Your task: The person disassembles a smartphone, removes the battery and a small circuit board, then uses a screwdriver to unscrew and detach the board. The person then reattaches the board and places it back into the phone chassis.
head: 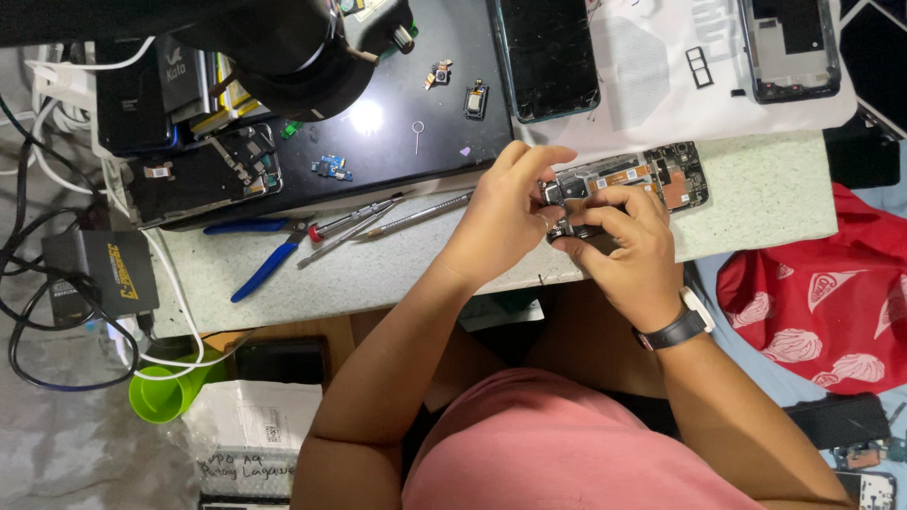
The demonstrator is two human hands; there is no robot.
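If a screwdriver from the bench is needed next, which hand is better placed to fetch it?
Probably the left hand: the screwdrivers lie just to its side, while the right hand sits farther off, gripping the opened phone from below.

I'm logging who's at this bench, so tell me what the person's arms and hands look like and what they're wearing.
Both arms are bare to the upper arm, with no gloves on the left hand or right hand. A dark wristband with a white watch body sits on the right wrist. The shirt is pink. No rings show.
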